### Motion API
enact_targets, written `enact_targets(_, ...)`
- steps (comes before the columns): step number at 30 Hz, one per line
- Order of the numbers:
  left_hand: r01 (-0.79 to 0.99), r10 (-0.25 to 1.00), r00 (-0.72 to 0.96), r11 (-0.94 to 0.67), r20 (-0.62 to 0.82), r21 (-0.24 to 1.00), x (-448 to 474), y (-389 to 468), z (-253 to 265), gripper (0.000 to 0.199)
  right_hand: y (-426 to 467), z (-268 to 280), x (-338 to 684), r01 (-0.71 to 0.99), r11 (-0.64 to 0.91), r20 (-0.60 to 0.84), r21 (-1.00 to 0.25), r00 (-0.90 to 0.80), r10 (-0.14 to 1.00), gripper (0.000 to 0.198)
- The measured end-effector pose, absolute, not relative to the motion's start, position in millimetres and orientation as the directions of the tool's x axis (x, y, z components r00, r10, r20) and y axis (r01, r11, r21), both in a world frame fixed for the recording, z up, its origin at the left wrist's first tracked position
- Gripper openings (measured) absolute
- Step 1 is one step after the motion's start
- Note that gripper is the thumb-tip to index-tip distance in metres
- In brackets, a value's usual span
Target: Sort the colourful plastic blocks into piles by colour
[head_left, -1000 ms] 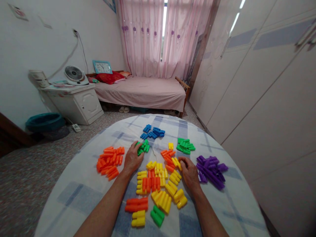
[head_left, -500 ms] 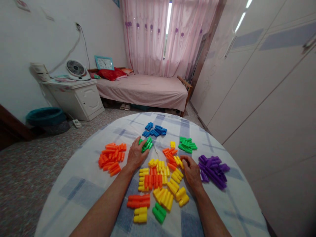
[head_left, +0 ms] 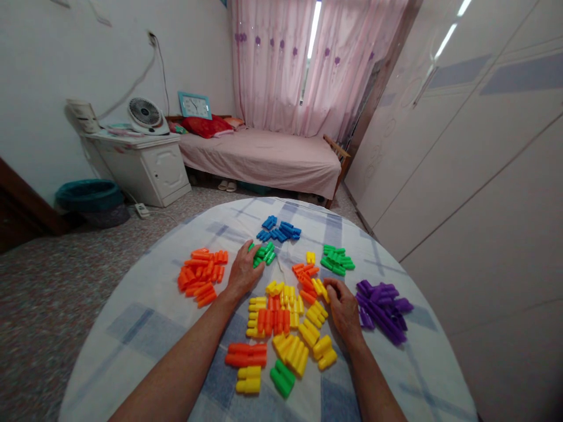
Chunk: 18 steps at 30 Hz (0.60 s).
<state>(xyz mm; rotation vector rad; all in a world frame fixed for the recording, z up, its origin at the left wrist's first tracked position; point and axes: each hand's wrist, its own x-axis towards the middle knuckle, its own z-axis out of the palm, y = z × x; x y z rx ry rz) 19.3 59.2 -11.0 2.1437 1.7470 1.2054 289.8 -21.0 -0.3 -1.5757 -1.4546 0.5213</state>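
Plastic tube-shaped building blocks lie in colour groups in the head view. My left hand rests at the left side of a small green block pile, its thumb and fingers apart and touching the pieces. My right hand has curled fingers, with the fingertips on the end of a yellow block. That block lies against an orange block pile. Nearer me are joined yellow blocks, orange blocks and a green block. The undersides of my right fingers are hidden.
Around the round table with its checked cloth sit orange blocks at left, blue blocks at the back, green blocks and purple blocks at right. Beyond stand a bed, a cabinet and a wardrobe.
The camera view has shifted and tilted slightly. Both hands stay in nearly the same places, the left at the green blocks and the right at the yellow block.
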Motion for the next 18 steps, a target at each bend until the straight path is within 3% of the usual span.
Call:
enact_targets(11, 0.758, 0.869, -0.001, -0.321, 0.494, 0.567, 18.5, 61.8, -14.3, 0.043, -20.4, -1.7, 290.4, 0.573, 0.096, 0.264, -0.814, 0.219, 0.939, 0.032)
enact_targets(18, 0.549, 0.907, -0.008, -0.348, 0.421, 0.760, 18.4, 59.0, -4.7, 0.048, -20.0, -3.3, 291.4, 0.584, 0.103, 0.274, -0.805, 0.213, 0.938, 0.033)
